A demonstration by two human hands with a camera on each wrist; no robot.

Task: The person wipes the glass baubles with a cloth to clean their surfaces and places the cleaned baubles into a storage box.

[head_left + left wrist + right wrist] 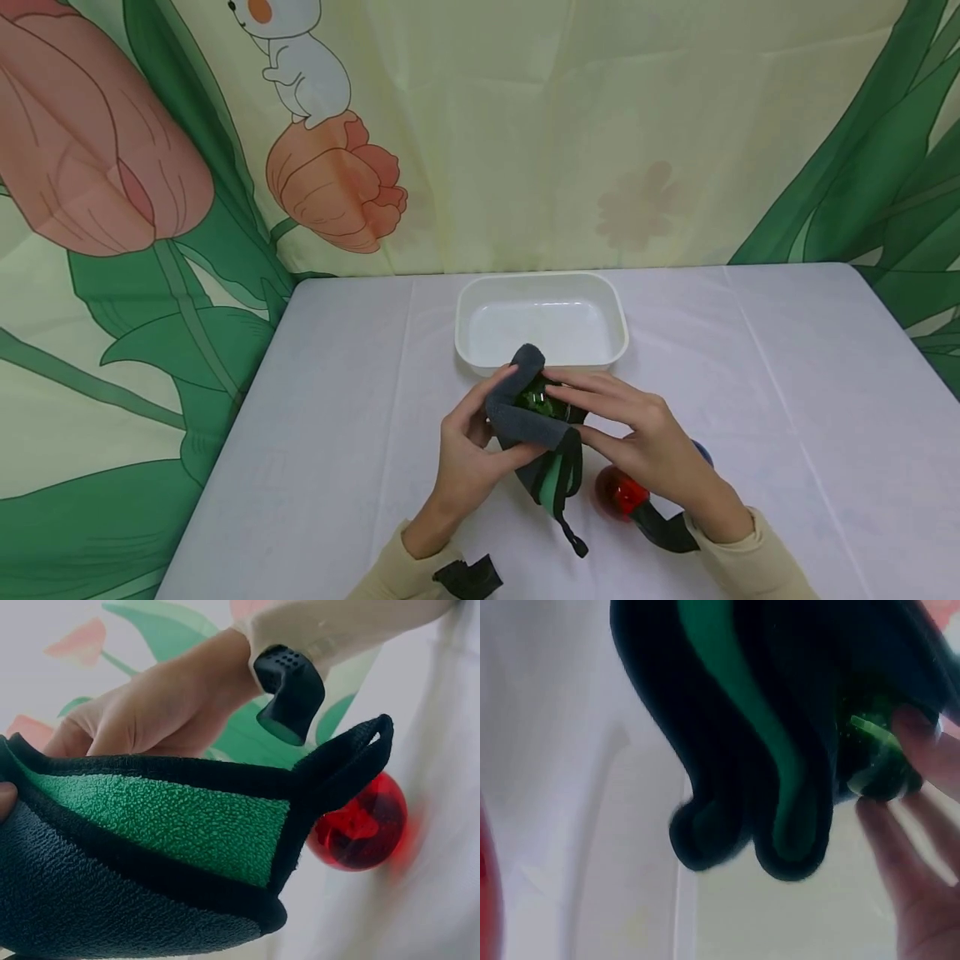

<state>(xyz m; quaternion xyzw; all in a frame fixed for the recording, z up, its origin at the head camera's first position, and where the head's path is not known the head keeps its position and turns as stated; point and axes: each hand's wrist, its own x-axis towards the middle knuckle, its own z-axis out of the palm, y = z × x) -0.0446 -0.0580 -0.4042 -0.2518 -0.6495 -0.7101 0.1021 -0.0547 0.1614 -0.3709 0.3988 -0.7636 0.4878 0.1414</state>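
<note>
Two things are held in the head view, near the white tub (540, 321): the left hand (465, 454) clamps the grey cloth (534, 427) — apparently to cup the green ball (536, 400), which the right hand (656, 433) pinches, perhaps to steady it; in the left wrist view, the red ball (371, 832) lies beyond the cloth; in the right wrist view, thumb and fingertips (874, 816) hold the green ball.

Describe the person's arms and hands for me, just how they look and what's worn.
The left hand and right hand are bare, without gloves. The left sleeve and right sleeve are long, plain and cream-beige, ending at the wrists. A black attachment shows by the left cuff, and a curved black one by the right. No cables are visible.
</note>
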